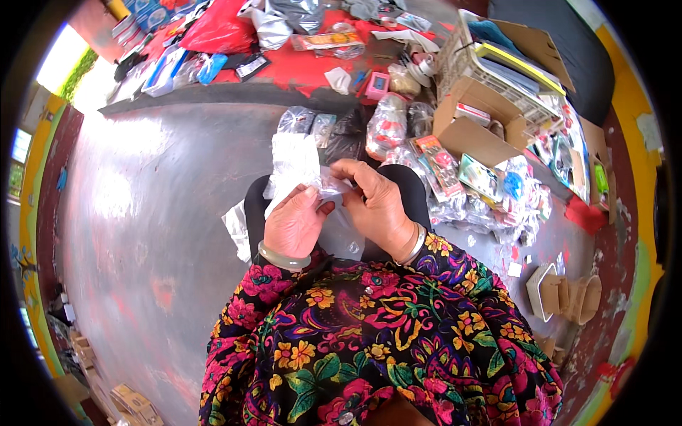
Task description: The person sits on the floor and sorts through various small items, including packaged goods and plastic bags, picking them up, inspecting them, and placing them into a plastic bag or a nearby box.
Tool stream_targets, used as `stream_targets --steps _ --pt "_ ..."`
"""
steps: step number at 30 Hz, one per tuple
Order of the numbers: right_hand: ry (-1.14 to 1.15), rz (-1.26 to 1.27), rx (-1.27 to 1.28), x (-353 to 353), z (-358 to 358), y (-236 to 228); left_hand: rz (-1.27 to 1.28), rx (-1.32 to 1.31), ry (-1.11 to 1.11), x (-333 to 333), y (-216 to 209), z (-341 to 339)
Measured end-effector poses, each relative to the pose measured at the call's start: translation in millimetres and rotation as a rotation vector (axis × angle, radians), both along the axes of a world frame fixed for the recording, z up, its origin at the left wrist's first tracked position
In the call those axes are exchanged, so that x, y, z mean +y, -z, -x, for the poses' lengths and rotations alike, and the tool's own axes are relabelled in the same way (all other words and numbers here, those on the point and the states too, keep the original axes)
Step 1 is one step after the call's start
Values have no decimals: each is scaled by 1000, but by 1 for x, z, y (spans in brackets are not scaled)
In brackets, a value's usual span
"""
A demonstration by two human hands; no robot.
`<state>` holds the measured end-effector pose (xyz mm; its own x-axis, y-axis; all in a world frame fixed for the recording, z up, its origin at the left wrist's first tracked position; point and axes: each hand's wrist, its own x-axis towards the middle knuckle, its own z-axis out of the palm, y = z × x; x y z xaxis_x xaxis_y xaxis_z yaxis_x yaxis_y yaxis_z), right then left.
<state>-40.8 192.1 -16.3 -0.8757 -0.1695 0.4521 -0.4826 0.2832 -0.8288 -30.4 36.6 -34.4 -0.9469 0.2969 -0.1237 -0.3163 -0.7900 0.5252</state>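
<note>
Pinching clear plastic (pixel 330 184), left fingers (pixel 304 196) and right fingers (pixel 355 171), white sheet (pixel 295 157) pointing lengthwise away

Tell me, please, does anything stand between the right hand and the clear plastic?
Nothing visible does. The right hand appears to touch the clear plastic directly. The left hand is at the plastic's other side, not in between. The pile of packaged goods lies off to the right, out of the way.

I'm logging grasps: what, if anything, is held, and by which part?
Clear plastic, apparently by an edge, between the left hand and right hand.
</note>
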Motion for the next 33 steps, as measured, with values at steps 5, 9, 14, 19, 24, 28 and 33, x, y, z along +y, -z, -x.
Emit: stream_targets --steps 5,9,14,19,24,28,33 --pt "5 359 -359 30 -2 2 269 71 94 6 -9 -1" --pt "-50 390 -473 53 -8 -5 516 269 -171 3 -5 4" --pt "-228 394 -581 63 -16 -14 470 307 13 -16 9 18" --pt "-519 610 -749 61 -18 -9 319 293 484 -25 58 37" --pt "-565 448 -681 58 -20 -26 87 375 737 8 49 30" --pt "-351 375 -593 60 -16 -28 105 374 621 12 21 31" --pt "-135 328 -467 58 -9 -11 405 303 473 13 -8 27"
